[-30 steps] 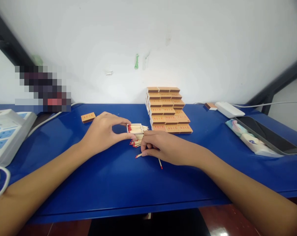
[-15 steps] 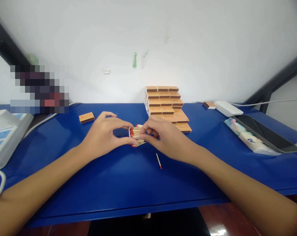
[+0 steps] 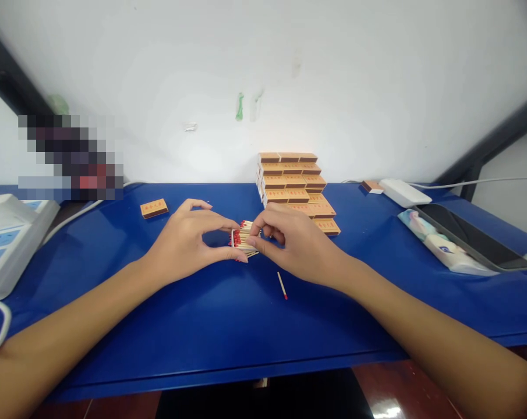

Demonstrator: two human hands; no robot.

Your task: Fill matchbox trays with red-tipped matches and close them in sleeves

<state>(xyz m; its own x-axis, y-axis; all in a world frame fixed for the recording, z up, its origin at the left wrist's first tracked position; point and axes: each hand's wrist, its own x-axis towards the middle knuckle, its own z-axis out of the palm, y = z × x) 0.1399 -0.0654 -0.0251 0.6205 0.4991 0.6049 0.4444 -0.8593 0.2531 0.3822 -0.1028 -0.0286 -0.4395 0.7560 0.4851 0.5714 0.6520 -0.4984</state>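
Note:
Between the thumb and fingertips of my left hand (image 3: 188, 235) is a small white matchbox tray (image 3: 233, 237), filled with red-headed matches (image 3: 241, 237). My right hand (image 3: 296, 244) has thumb and forefinger pinched on the tail ends of matches at the tray's right side; how many it grips cannot be made out. More matches lie on the table under and around the tray, partly hidden by the hands. A single match (image 3: 282, 285) lies apart, nearer the front edge, its red head toward me.
A stepped stack of orange matchboxes (image 3: 293, 180) stands by the wall behind my right hand. One closed matchbox (image 3: 154, 208) lies left, another box (image 3: 371, 187) far right beside a white device (image 3: 405, 192). A phone (image 3: 473, 235) and power strips (image 3: 10, 238) flank the blue table (image 3: 202, 337).
Matches in the tray now show a looser, higher pile, with more heads visible at its far side. Both hands have shifted very slightly right.

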